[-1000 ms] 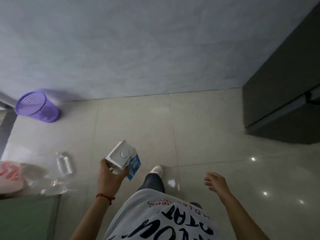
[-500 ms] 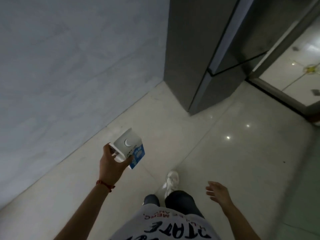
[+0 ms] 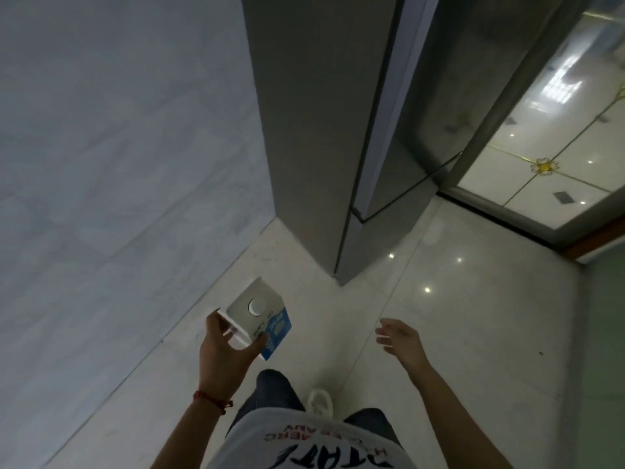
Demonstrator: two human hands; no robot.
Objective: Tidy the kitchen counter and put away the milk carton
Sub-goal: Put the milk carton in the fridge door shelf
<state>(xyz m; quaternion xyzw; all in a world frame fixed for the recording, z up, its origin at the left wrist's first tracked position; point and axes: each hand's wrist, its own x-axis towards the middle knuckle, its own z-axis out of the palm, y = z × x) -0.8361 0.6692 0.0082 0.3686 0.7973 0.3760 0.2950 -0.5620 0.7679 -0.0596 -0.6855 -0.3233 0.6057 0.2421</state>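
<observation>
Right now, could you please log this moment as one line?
left hand: holds milk carton | right hand: open, empty | ahead: grey refrigerator, doors closed

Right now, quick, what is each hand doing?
Left hand: holding the milk carton.
Right hand: open, holding nothing.

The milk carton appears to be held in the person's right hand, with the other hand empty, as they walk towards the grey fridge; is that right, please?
Not quite: the head view shows the milk carton held in the left hand, thumb and fingers curled round it. It is the right hand that is empty, its fingers relaxed. The grey fridge does stand ahead, with its doors closed.
</observation>
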